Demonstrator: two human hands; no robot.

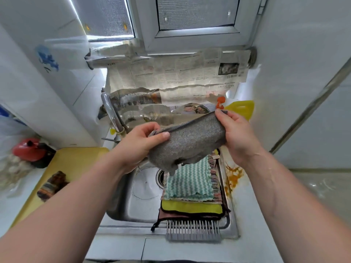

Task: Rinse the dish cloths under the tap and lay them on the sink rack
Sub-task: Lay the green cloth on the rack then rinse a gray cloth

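Hands: left hand (136,147) and right hand (237,135) each pinch upper corner of grey cloth (190,145), spread above rack (193,231).

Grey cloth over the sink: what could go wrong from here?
1. The grey cloth is pinched only at its top corners; if wet and heavy, it might slip into the sink.
2. The rack already carries a pile, green-and-white cloth on top; another layer could slide off or dry slowly.
3. The striped cloth on the yellow board may get forgotten.
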